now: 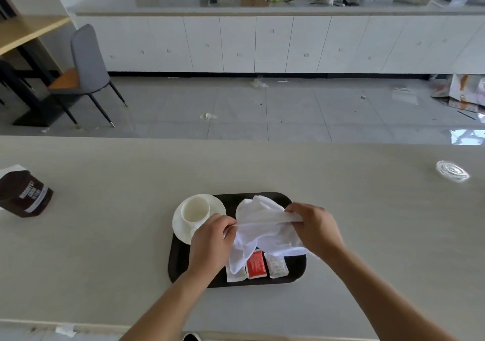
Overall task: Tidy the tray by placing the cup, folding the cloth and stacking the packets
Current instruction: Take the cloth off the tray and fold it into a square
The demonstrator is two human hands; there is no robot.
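Head view: cloth [265, 225] drapes over packets [256, 263] beside cup [195, 210].

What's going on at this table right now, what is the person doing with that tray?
A person is tidying a dark tray on a pale table. Both hands grip a white cloth held above the tray, left hand and right hand pinching its upper edge. A white cup sits on a saucer at the tray's left. Three packets lie side by side, unstacked.
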